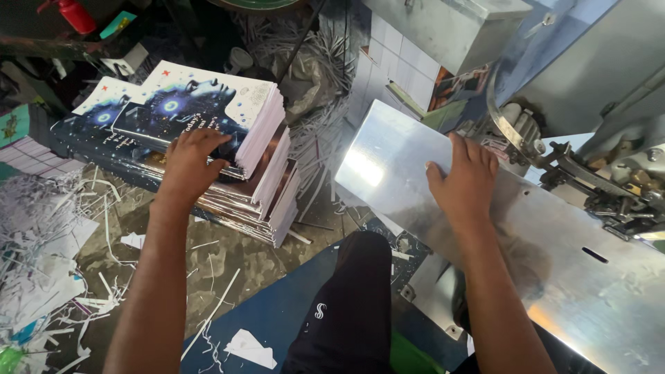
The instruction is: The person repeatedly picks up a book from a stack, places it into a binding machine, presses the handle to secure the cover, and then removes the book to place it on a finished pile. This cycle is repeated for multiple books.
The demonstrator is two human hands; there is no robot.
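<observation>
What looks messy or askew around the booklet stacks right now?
Paper trimmings litter the floor at left and pile up behind the booklet stacks. The stacks are fanned unevenly, with the top bundle skewed under the left hand. The right hand rests flat on the metal plate.

No packages, labels, signs or screens in view

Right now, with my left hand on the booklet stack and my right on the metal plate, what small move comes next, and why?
Probably close the left hand on the top booklet and lift it off the stack. That hand already lies flat on its cover, while the right hand rests on the bare metal plate, which has nothing on it.
</observation>
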